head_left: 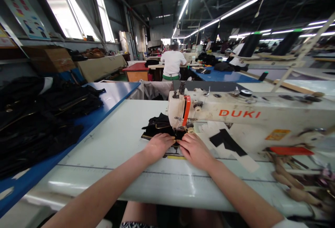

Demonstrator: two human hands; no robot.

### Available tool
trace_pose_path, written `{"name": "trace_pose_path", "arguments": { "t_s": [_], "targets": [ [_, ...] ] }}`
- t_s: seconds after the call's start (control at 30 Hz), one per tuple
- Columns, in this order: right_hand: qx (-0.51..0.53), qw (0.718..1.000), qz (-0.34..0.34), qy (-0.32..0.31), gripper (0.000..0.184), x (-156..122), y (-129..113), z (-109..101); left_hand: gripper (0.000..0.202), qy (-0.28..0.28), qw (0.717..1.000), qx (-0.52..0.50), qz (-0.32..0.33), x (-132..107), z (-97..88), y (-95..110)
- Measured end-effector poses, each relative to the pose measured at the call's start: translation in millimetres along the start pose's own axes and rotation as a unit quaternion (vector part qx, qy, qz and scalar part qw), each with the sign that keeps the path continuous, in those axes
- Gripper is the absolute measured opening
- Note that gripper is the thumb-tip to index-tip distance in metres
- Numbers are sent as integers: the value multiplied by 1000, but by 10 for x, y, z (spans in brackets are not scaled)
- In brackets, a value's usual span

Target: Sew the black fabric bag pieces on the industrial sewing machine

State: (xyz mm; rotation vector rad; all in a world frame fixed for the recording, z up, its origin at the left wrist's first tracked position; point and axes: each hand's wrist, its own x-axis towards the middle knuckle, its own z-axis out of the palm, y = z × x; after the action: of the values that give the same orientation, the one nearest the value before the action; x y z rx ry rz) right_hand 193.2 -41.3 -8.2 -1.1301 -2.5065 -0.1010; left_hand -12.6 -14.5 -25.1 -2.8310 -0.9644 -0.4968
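A black fabric piece [159,125] with a gold-coloured zipper lies bunched under the head of a white sewing machine [235,109]. My left hand [159,146] presses its fingers together on the near edge of the fabric, left of the needle area. On the other side, my right hand [195,149] grips the same edge with bent fingers, close beneath the presser foot. The fingertips of both hands nearly meet. The needle tip and the fabric right under it are partly hidden by fingers and machine parts.
Black garments with zippers [39,112] are heaped on a blue table [115,90] at left. Black strips [227,142] and white pieces [248,161] lie right of the needle. Scissors-like tools [293,165] sit blurred at far right. A person in white [173,62] sits ahead.
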Motion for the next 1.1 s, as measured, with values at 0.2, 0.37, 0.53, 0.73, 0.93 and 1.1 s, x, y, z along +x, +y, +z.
{"name": "trace_pose_path", "arguments": {
  "t_s": [0.2, 0.37, 0.53, 0.73, 0.93, 1.1],
  "targets": [
    [25, 1000, -6, 10, 20, -10, 18, 15, 24, 6, 1000, -10, -7, -12, 40, -19],
    [29, 1000, 1, -6, 19, -4, 29, 14, 24, 12, 1000, -21, -9, -15, 58, -41],
    [34, 999, 5, -18, 19, 4, 33, 19, 25, 2, 1000, -22, 5, -8, 53, -58],
    [26, 999, 3, -25, 22, -6, 38, 3, 25, 2, 1000, -29, 1, -8, 64, -69],
    [20, 999, 2, -28, 24, -7, 51, 26, 25, 6, 1000, -29, 3, 2, 71, -77],
    [9, 1000, 6, -22, 25, 7, 48, 38, 23, -1, 1000, -15, 6, 42, 63, -96]
  ]
}}
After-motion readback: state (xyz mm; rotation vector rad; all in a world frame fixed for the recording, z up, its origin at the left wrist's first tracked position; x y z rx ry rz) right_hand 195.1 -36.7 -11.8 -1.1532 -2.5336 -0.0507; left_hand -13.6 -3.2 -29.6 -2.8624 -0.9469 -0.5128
